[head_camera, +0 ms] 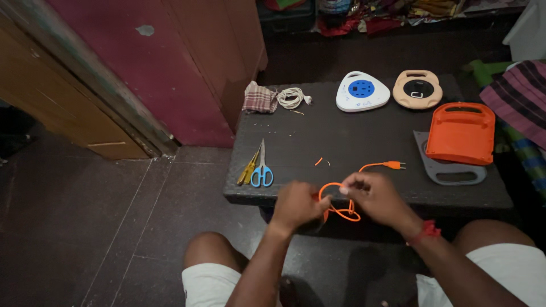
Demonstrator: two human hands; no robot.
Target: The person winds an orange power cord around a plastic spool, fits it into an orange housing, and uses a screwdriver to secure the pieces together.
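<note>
Two hands, left hand (297,204), right hand (372,196), gripping looped orange cord (339,211)

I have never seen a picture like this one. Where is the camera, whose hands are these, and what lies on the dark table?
There is one picture, taken by a camera worn on a person's head and looking down, so you see that person's own arms and knees at the bottom. No machine is involved, only two bare hands. The left hand and the right hand both grip an orange cable, looped between them at the table's near edge; its plug rests on the low dark table. Also on the table are blue-handled scissors beside a yellow screwdriver, a checked cloth, a coiled white cord, a white and blue socket box, a beige round reel case, and an orange case lying on a grey plate.
</note>
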